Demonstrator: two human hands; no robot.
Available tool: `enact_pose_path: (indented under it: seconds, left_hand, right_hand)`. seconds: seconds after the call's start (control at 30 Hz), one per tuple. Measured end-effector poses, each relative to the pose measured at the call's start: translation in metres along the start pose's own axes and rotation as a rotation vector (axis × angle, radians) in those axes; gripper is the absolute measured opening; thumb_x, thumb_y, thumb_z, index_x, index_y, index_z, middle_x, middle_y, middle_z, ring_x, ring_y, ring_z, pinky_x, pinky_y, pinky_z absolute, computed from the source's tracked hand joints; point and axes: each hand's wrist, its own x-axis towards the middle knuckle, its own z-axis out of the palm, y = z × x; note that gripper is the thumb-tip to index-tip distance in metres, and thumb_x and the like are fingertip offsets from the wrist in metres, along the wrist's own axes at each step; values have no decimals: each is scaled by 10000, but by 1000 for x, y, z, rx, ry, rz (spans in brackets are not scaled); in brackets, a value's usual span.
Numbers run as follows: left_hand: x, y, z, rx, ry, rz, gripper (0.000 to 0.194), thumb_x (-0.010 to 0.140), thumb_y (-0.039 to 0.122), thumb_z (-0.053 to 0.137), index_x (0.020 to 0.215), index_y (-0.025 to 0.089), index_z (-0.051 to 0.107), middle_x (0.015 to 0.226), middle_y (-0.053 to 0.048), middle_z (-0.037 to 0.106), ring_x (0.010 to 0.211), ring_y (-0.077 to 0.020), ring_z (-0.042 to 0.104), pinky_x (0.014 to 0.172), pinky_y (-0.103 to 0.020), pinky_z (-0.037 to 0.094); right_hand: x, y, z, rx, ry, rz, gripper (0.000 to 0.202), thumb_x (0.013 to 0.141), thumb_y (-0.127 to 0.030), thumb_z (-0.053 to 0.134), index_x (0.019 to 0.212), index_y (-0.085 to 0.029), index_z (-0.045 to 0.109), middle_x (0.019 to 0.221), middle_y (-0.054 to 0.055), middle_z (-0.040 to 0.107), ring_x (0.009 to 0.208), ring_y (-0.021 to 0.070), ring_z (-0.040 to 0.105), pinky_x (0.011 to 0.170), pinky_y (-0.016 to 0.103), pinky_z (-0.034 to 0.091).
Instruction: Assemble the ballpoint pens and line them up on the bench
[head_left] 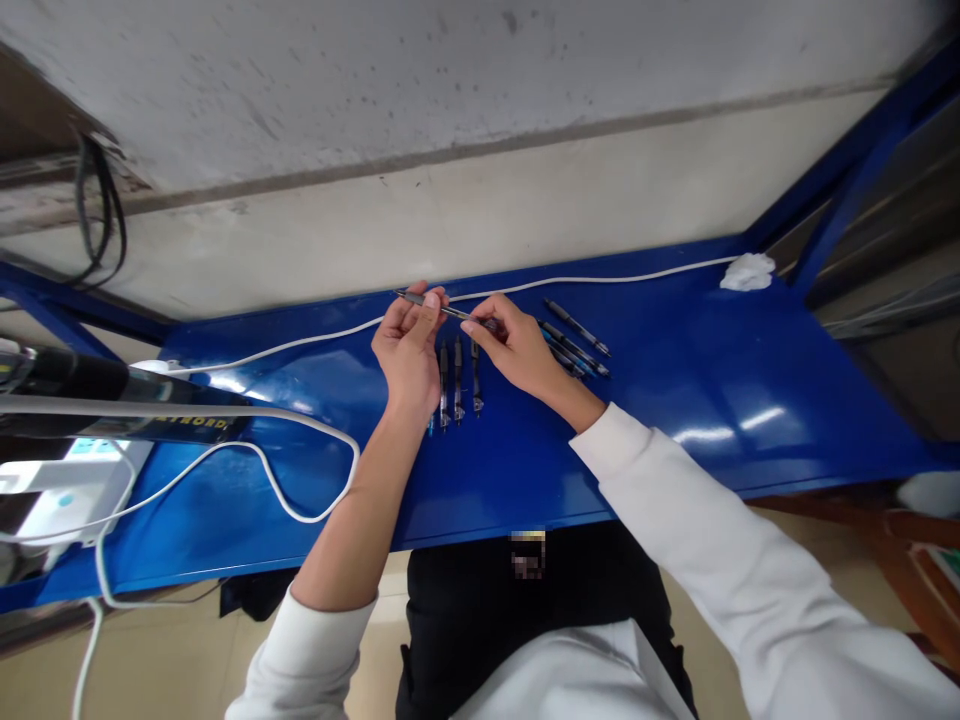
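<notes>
A dark pen (pixel 453 312) is held slantwise between both hands above the back part of the blue surface. My left hand (pixel 411 345) pinches its left part between thumb and fingers, with the tip pointing up and left. The fingers of my right hand (pixel 514 345) close on its other end. Below and between the hands, several pens (pixel 458 375) lie side by side, partly hidden by my left hand. To the right of my right hand lies another group of pens (pixel 576 345), some with blue parts.
A white cable (pixel 600 279) runs along the back edge to a crumpled white piece (pixel 748 271). At the left are a black cylinder (pixel 187 422), a white power strip (pixel 67 505) and looped white cables. Blue frame bars stand at both sides of the blue table (pixel 712 400).
</notes>
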Motion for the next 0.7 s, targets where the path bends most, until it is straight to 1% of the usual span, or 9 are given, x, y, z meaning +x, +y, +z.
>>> enact_pose_path:
  seconds: [0.1, 0.17, 0.23, 0.3, 0.37, 0.47, 0.57, 0.63, 0.7]
  left_hand:
    - [0, 2, 1, -8, -2, -20, 418, 864, 445, 1019, 796, 209, 680, 1370, -80, 798, 1151, -218, 816, 1014, -358, 679]
    - [-1, 2, 2, -8, -8, -29, 414, 862, 446, 1020, 810, 208, 685, 1383, -84, 797, 1149, -215, 811, 1017, -352, 675]
    - [0, 2, 2, -11, -20, -33, 415, 875, 434, 1012, 805, 205, 673, 1394, -86, 792, 1162, -213, 806, 1041, -355, 663]
    - [0, 2, 1, -15, -29, -36, 419, 890, 427, 1001, 799, 203, 659, 1399, -85, 787, 1176, -211, 803, 1063, -359, 652]
    - [1, 1, 0, -18, -29, -41, 418, 898, 424, 995, 798, 203, 654, 1403, -83, 784, 1189, -210, 800, 1071, -358, 646]
    - [1, 0, -2, -24, -35, -53, 389, 888, 418, 1005, 826, 207, 684, 1392, -81, 790, 1191, -213, 802, 1067, -355, 641]
    - [1, -1, -2, -49, -37, -76, 334, 871, 423, 1020, 931, 217, 763, 1331, -85, 814, 1147, -202, 810, 1054, -343, 644]
    - [1, -1, -2, -66, -30, -94, 334, 861, 425, 1028, 1012, 226, 807, 1285, -86, 831, 1122, -194, 814, 1042, -328, 651]
    - [1, -1, -2, -69, -24, -106, 352, 852, 430, 1034, 1050, 230, 823, 1281, -89, 839, 1133, -199, 818, 1037, -318, 658]
  right_hand:
    - [-1, -7, -2, 57, -52, 73, 575, 1139, -739, 551, 874, -240, 651, 743, -13, 648, 668, 159, 577, 690, 331, 433]
    - [-1, -10, -3, 93, -64, 106, 626, 1158, -747, 490, 852, -234, 679, 697, -13, 633, 654, 159, 587, 688, 334, 438]
    - [-1, -10, -2, 123, -30, 101, 564, 1123, -762, 568, 963, -238, 703, 722, -22, 644, 665, 161, 597, 679, 331, 444]
    - [0, -8, 0, 127, 21, 80, 527, 1051, -780, 691, 1057, -254, 671, 780, -31, 663, 686, 162, 599, 671, 324, 450]
    - [1, -7, 0, 116, 36, 66, 537, 1010, -789, 744, 1047, -264, 634, 803, -33, 677, 693, 160, 601, 667, 320, 452]
    - [1, -7, -1, 126, -22, 66, 535, 1068, -771, 670, 933, -256, 620, 762, -26, 682, 671, 154, 605, 673, 322, 455]
    - [0, -8, -2, 142, -58, 90, 577, 1100, -770, 612, 852, -250, 601, 703, -28, 668, 633, 146, 590, 677, 321, 457]
    - [0, -9, -2, 150, -70, 110, 588, 1093, -786, 611, 846, -252, 596, 682, -32, 661, 626, 148, 592, 682, 320, 467]
    - [0, -9, -1, 158, -79, 116, 581, 1089, -787, 615, 860, -253, 602, 681, -34, 662, 633, 149, 603, 695, 319, 480]
